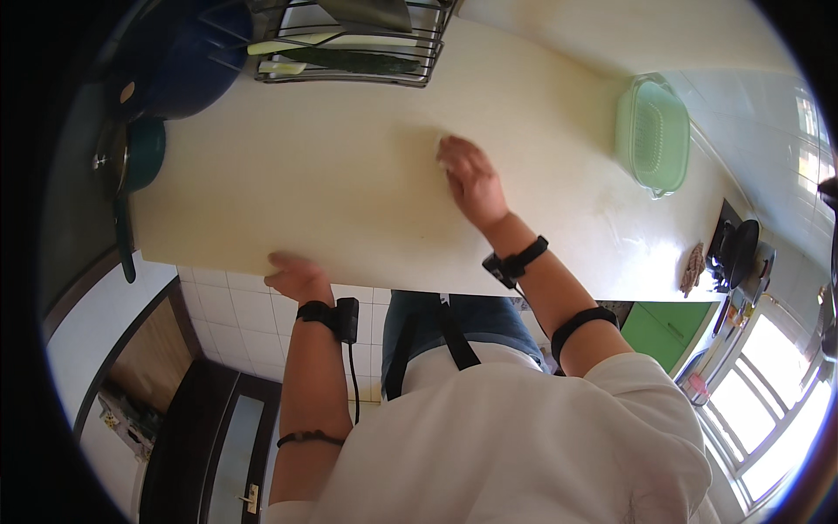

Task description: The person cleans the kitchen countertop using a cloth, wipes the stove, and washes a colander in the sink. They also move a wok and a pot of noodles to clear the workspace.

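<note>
My right hand [474,182] is pressed to the pale countertop [294,183], palm down with the fingers bent. Under its fingertips shows a small white wad [443,156], perhaps tissue or cloth; most of it is hidden by the hand. At the counter's front edge is my left hand [300,276], slightly blurred, holding nothing I can see. Its fingers point left and look somewhat apart. Whether it rests on the edge is unclear. Both wrists wear black straps with small devices.
A wire rack [347,78] at the back holds a cucumber [357,61] and pale green stalks [281,48]. A dark blue pan [190,72] and a teal lidded saucepan [145,154] stand left. To the right are a green plastic basket [655,137], a crumpled brown cloth [692,268] and a black pan [743,252].
</note>
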A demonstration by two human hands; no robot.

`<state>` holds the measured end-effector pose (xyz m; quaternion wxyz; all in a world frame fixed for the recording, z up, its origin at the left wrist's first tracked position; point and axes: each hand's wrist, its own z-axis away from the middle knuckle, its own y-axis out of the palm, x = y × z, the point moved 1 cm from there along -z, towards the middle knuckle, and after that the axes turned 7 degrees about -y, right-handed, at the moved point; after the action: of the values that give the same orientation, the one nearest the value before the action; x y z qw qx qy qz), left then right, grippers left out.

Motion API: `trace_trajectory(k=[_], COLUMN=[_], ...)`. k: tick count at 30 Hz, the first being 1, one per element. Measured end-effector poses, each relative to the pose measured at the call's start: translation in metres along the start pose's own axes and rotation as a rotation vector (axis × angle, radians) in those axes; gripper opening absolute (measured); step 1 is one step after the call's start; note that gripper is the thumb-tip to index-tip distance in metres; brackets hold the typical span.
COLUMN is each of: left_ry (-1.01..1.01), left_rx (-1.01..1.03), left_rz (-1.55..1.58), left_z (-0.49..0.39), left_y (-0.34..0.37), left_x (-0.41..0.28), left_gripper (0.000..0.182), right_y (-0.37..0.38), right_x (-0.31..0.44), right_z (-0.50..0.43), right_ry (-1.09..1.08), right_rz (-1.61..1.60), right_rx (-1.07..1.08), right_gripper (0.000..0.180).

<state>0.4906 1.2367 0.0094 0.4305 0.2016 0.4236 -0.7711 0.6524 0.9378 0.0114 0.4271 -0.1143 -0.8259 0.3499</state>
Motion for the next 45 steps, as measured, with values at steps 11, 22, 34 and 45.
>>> trace_trajectory(k=[11, 22, 34, 45], left_ry=[0.066, 0.025, 0.085, 0.009], left_rx=[-0.038, -0.072, -0.063, -0.085], left_rz=[-0.219, -0.283, -0.404, -0.261], left_z=[0.015, 0.011, 0.008, 0.006], left_y=[-0.001, -0.001, -0.002, 0.000], left_x=[-0.004, -0.002, 0.001, 0.000], left_gripper=[0.063, 0.065, 0.072, 0.072], right_y=[0.009, 0.007, 0.020, -0.139], right_x=[0.099, 0.075, 0.085, -0.100], right_z=[0.074, 0.074, 0.062, 0.061], right_ry=[0.041, -0.102, 0.082, 0.527], right_rz=[-0.098, -0.188, -0.146, 0.412], right_rx=[0.368, 0.345, 0.244, -0.343], right_gripper=[0.053, 0.050, 0.030, 0.016])
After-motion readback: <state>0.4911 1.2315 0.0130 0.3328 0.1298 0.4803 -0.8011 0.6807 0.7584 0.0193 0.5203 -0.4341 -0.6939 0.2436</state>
